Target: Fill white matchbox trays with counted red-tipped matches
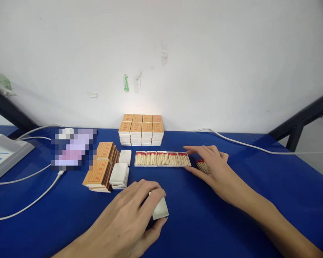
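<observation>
My left hand [136, 215] is closed on a white matchbox tray [160, 208], held between thumb and fingers low over the table. Several trays packed with red-tipped matches [162, 159] stand side by side in a row. At the right end of that row, my right hand [211, 165] has its thumb and index finger on either side of the last filled tray [183, 159]. More matches [201, 166] show beneath its palm, partly hidden. Left of the row are stacked white trays [119, 175] and one single white tray [125, 157].
Orange matchbox sleeves [98, 172] stand stacked at left. Behind the row, a block of orange-topped matchboxes [141, 129] sits near the wall [204, 71]. A blurred-out device [75, 147], white cables [231, 143] and a white appliance [8, 150] lie on the blue table [193, 222].
</observation>
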The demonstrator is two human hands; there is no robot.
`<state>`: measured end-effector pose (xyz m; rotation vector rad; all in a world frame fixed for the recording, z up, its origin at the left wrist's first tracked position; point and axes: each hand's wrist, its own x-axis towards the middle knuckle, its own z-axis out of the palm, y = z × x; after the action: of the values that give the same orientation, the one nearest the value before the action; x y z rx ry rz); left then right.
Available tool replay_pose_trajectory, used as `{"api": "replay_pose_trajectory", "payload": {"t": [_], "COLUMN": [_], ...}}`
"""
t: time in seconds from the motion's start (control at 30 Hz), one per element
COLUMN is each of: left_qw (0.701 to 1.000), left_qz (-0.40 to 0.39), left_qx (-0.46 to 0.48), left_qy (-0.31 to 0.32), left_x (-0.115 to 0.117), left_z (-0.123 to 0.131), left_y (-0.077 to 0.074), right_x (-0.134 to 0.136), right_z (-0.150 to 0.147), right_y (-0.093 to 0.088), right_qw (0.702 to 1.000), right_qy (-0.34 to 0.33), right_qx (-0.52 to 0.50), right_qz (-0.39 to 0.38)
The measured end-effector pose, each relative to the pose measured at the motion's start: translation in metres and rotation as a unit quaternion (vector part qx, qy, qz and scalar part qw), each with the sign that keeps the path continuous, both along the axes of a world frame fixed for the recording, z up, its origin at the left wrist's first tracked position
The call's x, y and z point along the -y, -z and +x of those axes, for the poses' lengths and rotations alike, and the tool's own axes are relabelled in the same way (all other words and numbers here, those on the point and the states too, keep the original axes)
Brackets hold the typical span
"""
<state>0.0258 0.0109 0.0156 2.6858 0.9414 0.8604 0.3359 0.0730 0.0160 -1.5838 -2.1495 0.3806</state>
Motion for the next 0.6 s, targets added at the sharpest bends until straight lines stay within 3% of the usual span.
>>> {"api": "replay_pose_trajectory", "payload": {"t": [0.6], "left_qw": [1.000], "left_qz": [0.003], "left_qx": [-0.001], "left_qy": [0.000], "left_x": [-0.0005], "left_z": [-0.0008], "left_y": [-0.0004], "right_x": [0.0005], "right_z": [0.0010], "right_y": [0.0012], "right_qw": [1.000], "right_qy": [-0.004], "right_qx": [-0.002], "right_qz": [0.004]}}
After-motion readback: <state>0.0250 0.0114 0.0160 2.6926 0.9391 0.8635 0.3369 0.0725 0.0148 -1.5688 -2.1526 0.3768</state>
